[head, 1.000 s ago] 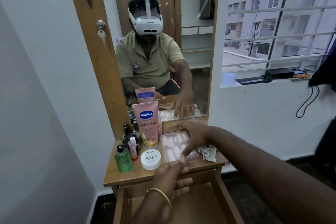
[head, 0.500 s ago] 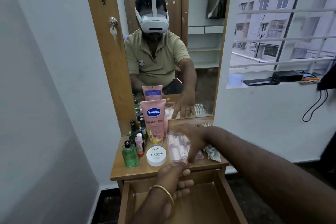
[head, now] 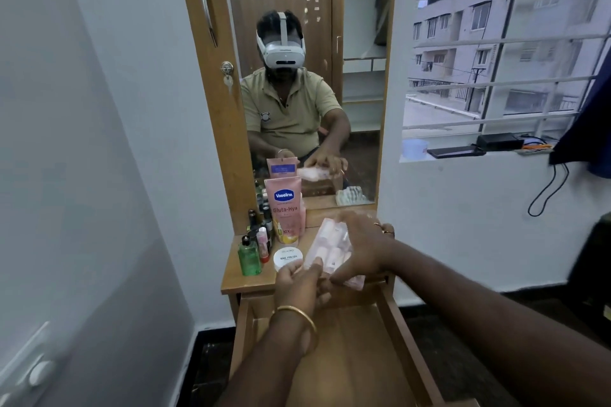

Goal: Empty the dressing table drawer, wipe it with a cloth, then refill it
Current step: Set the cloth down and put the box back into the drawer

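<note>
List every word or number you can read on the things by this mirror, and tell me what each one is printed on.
"Vaseline": blue badge on the pink tube.
"Gluta-Hya": same pink tube, under the badge.
"10X": near the bottom of that tube; the smaller print there is too blurred to read.
"NAIL POLISH": lid of the white jar; the lines above and below it are too small to read.
Pink pack in the hands, green bottle, small bottles: nothing readable.

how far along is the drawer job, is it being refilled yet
Emptying looks done: the open drawer shows bare wood. Whether it was wiped cannot be told. Refilling seems to be starting: both hands, left and right, hold the pink pack at the tabletop's front edge, above the drawer. Left to go back: the Vaseline tube, nail polish jar, green bottle and small bottles behind it.
</note>
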`<state>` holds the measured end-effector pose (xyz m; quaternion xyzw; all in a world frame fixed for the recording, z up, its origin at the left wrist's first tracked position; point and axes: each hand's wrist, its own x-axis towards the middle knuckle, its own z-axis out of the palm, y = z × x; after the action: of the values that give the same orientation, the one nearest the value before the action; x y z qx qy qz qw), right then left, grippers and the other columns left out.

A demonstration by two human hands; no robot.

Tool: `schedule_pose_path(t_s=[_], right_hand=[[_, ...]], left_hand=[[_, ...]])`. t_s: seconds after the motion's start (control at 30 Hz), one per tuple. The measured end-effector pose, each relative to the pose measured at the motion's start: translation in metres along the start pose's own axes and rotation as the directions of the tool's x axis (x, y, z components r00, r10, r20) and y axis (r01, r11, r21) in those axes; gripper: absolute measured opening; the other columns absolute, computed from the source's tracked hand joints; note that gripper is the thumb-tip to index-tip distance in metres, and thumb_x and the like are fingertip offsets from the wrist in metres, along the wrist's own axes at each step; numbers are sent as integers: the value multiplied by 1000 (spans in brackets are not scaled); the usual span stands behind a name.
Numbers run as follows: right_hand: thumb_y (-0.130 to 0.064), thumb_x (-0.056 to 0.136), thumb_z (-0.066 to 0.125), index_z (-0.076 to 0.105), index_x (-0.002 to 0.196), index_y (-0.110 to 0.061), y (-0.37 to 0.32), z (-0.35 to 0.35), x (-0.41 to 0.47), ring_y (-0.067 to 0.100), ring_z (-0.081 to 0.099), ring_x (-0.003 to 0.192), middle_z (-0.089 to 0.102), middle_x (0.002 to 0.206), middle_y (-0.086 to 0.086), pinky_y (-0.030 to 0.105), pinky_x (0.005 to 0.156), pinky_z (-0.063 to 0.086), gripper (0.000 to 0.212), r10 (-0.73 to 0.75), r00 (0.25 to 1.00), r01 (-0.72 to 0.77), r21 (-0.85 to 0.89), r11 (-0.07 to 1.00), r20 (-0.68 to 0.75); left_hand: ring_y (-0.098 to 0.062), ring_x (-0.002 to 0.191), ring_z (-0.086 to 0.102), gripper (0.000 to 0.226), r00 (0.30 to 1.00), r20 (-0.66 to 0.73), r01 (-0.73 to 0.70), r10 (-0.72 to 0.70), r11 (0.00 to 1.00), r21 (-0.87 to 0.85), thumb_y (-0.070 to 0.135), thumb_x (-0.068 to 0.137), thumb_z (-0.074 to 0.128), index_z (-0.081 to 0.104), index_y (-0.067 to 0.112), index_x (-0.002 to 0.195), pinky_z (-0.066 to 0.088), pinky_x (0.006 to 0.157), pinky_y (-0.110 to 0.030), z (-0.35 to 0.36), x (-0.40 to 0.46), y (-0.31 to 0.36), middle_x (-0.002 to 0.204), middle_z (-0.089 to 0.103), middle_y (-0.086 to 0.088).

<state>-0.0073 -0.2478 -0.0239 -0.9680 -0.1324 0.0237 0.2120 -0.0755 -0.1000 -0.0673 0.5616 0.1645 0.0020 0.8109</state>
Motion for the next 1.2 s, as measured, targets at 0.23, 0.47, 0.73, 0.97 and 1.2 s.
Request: schedule_pose_path(t_s=[0.23, 0.47, 0.73, 0.97, 1.2], right_hand=[[-73, 49, 78, 3, 149, -33, -1, 43, -73, 32, 34, 135, 24, 148, 10, 45, 104, 34, 132, 151, 988, -151, 5, 989, 15], [-57, 80, 68, 33, 146, -31, 19, 66, -86, 20, 37, 137, 33, 153, -4, 43, 106, 32, 79, 113, 993, -111, -54, 992, 42], [-37, 96, 49, 63, 113, -27, 35, 100, -100, 10, 57, 105, 65, 113, -9, 32, 97, 38, 24, 1, 996, -2, -13, 1000, -84], [-42, 95, 49, 64, 105, -30, 47, 111, -100, 8, 58, 102, 67, 106, -12, 41, 107, 25, 22, -27, 1000, 28, -119, 993, 11], [-44, 93, 51, 62, 109, -30, 50, 123, -98, 11, 59, 102, 66, 107, -9, 40, 102, 34, 24, -3, 994, 22, -177, 984, 109]], left_hand=[[-23, 71, 66, 21, 997, 74, -40, 28, 985, 168, -1, 89, 63, 64, 5, 109, 59, 66, -37, -24, -26, -18, 86, 71, -14], [-20, 75, 67, 23, 992, 100, 18, -78, 869, 494, -3, 89, 63, 63, 10, 108, 58, 63, -32, -39, -22, -43, 96, 70, -11], [-18, 72, 67, 22, 960, 175, 65, -220, 779, 623, -1, 89, 63, 63, 11, 108, 58, 60, -32, -35, -10, -76, 101, 70, -14], [-13, 63, 62, 21, 950, 146, 108, -275, 731, 674, -1, 89, 63, 64, 11, 106, 60, 72, -41, -35, 1, -103, 82, 66, -6], [-15, 86, 64, 25, 963, 204, -114, -179, 415, 903, 14, 81, 75, 70, 17, 105, 52, 74, -23, -32, 14, -107, 102, 71, -3]])
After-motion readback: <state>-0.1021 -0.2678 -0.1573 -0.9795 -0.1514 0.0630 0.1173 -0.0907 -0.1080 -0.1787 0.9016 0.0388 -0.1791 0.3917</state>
